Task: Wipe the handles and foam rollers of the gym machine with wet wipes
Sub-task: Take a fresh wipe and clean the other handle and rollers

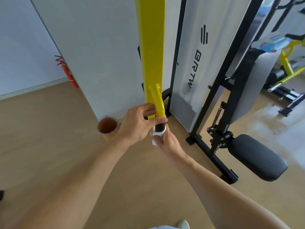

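Note:
A yellow arm of the gym machine comes down the middle of the view and ends in a curved yellow tube with a black handle grip. My left hand holds the tube just above the grip, thumb across the front. My right hand grips the black handle from below with a white wet wipe wrapped round it. A pack of wet wipes lies on top of the machine's backrest at the right.
The machine's black frame, silver weight shield, grey backrest and black seat pad stand to the right. An orange bucket sits on the wooden floor by the white wall. A red fire extinguisher stands at the left.

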A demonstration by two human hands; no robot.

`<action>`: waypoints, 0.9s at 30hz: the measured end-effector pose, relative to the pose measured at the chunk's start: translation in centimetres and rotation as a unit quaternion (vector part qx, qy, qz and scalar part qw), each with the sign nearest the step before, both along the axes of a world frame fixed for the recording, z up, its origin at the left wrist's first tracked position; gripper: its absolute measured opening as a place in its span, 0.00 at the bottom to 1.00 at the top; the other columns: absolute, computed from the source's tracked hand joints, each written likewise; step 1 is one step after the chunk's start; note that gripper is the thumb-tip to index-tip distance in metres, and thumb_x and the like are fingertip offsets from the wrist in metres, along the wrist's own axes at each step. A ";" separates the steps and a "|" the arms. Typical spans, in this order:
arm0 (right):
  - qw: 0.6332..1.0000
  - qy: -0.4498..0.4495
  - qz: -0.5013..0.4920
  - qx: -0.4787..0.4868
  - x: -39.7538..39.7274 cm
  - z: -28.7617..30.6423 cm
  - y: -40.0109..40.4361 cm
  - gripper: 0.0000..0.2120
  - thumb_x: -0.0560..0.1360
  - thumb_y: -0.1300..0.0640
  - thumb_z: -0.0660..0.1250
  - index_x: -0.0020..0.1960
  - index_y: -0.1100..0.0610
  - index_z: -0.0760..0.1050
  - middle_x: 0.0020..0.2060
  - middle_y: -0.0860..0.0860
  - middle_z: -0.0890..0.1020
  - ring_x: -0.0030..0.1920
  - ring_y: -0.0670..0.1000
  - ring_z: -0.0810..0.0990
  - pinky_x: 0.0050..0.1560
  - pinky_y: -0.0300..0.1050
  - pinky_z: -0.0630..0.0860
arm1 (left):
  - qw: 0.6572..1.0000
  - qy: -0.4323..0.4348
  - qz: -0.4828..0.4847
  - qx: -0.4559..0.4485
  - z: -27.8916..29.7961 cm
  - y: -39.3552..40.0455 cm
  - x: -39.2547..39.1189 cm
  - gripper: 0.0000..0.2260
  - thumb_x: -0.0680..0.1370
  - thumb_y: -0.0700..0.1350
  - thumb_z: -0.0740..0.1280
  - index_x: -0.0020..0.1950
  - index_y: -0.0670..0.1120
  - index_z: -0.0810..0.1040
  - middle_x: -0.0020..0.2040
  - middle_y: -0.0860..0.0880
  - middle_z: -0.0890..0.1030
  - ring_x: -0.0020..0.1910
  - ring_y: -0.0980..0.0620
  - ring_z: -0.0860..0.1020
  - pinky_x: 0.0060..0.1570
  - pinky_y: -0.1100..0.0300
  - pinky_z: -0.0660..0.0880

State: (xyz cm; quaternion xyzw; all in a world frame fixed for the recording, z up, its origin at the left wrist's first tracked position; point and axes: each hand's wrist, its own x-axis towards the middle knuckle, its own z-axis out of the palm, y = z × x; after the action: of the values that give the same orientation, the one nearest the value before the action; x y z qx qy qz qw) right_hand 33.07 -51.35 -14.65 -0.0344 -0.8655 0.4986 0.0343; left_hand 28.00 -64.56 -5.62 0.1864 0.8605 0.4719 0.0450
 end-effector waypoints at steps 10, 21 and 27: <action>0.996 0.091 0.021 0.008 -0.8 0.7 1.2 0.16 0.81 0.55 0.64 0.47 0.34 0.63 0.41 0.49 0.78 0.37 0.47 0.78 0.38 0.49 0.77 | 0.999 -0.023 0.019 0.030 -0.3 1.1 0.4 0.15 0.71 0.51 0.78 0.55 0.49 0.85 0.49 0.58 0.86 0.45 0.74 0.80 0.41 0.81 0.69; 0.991 -0.045 0.123 0.001 0.8 2.0 2.2 0.42 0.76 0.41 0.70 0.78 0.44 0.45 0.44 0.42 0.79 0.49 0.46 0.78 0.48 0.39 0.73 | 0.999 -0.018 0.025 0.045 -0.9 0.0 0.1 0.17 0.69 0.56 0.78 0.55 0.51 0.84 0.49 0.57 0.87 0.53 0.61 0.84 0.52 0.70 0.75; 0.986 -0.040 0.157 0.039 0.9 1.9 3.2 0.33 0.81 0.35 0.57 0.80 0.41 0.46 0.73 0.50 0.68 0.72 0.50 0.65 0.70 0.48 0.62 | 0.999 -0.012 0.030 0.035 -0.7 -0.2 0.4 0.18 0.69 0.56 0.77 0.56 0.51 0.84 0.51 0.56 0.87 0.53 0.61 0.84 0.55 0.67 0.75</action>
State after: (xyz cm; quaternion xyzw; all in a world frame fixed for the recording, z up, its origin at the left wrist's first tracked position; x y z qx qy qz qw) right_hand 33.98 -48.19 -12.72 0.0836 -0.8797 0.4616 -0.0783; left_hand 28.39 -64.80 -6.30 0.1565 0.8479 0.5054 0.0351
